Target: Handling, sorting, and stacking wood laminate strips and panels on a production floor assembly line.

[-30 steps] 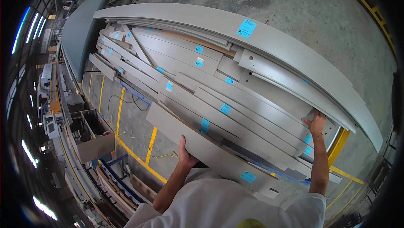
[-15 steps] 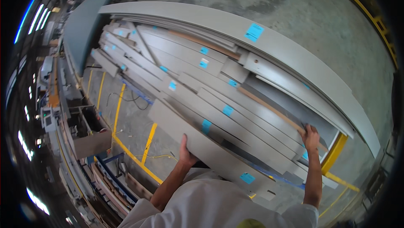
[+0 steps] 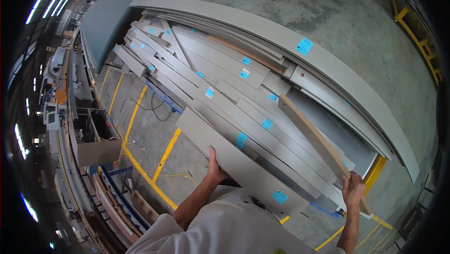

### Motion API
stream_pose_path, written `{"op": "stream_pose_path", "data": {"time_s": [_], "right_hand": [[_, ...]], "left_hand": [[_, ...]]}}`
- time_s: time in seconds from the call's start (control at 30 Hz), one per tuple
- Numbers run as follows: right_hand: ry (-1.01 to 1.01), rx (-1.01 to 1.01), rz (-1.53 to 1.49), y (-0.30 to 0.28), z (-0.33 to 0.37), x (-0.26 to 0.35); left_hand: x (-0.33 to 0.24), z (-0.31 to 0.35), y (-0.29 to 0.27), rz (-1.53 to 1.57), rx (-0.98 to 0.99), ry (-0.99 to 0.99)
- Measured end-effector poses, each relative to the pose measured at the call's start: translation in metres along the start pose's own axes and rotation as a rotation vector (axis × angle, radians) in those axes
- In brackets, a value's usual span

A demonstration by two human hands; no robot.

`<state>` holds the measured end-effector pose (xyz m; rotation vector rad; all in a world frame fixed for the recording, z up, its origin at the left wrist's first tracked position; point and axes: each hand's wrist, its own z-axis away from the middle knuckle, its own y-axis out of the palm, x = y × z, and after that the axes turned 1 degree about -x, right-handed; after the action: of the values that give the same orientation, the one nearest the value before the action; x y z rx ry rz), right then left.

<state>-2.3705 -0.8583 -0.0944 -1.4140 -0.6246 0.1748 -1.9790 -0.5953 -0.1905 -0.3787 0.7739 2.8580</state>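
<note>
My left hand point(image 3: 216, 167) grips the near edge of a wide grey panel point(image 3: 229, 153), its thumb lying against the panel's face and the fingers hidden behind. That panel leans in front of my body and bears a blue label near its right end. Toward the right, my right hand point(image 3: 353, 189) is closed around a narrow board point(image 3: 315, 137) with a brown long edge and small holes at its far end. The narrow board is tilted over the other boards, partly lifted off them. Beneath and beyond lies a pile of long grey boards point(image 3: 253, 108), several with blue labels.
A long grey panel point(image 3: 328, 62) curves along the pile's far side. A large grey-green panel point(image 3: 110, 19) stands at the far left. Left of me are a conveyor line point(image 3: 65, 127) and an open box point(image 3: 98, 153). Yellow lines point(image 3: 166, 155) and a cable point(image 3: 157, 108) mark the floor.
My right hand has drawn the brown-edged board up from the pile and toward me. My left hand keeps its hold on the wide panel. The whole view has shifted slightly.
</note>
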Motion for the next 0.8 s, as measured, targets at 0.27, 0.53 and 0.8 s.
{"op": "stream_pose_path", "data": {"time_s": [0.27, 0.53, 0.8], "right_hand": [[0.299, 0.173, -0.617, 0.031, 0.063, 0.133], [0.077, 0.241, -0.611, 0.115, 0.089, 0.281], [-0.356, 0.071, -0.526, 0.16, 0.088, 0.349]], "left_hand": [[-0.009, -0.001, -0.038, -0.008, 0.08, 0.065], [-0.037, 0.05, -0.114, 0.075, 0.232, 0.118], [-0.029, 0.044, -0.157, 0.212, 0.17, 0.258]]}}
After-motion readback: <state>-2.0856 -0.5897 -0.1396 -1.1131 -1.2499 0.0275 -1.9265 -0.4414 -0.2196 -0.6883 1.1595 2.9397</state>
